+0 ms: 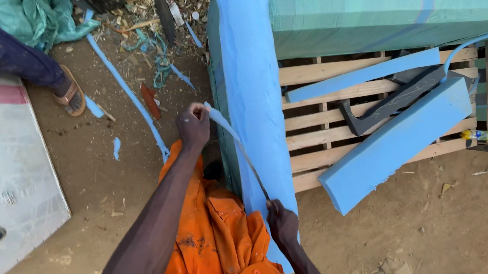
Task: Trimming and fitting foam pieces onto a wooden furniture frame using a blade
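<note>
The left hand was raised and curled tight, pinching the upper end of a thin blue foam strip. The right hand, lower down and nearer the body, was closed around the handle of a thin dark blade that ran up along the strip toward the left hand. Strip and blade lay against the face of a long blue foam slab, which stood on edge and reached from the top of the view down to the person's orange clothing.

To the right of the slab sat a wooden pallet on the dirt floor. On the pallet rested a thick blue foam block, a narrower blue foam bar and a dark angled piece. A large green-covered cushion lay across the top of the pallet, touching the slab.

On the floor to the left trailed a long blue foam offcut, with small scraps near it. Another person's sandalled foot stood at the upper left, just beside a pale flat board.
</note>
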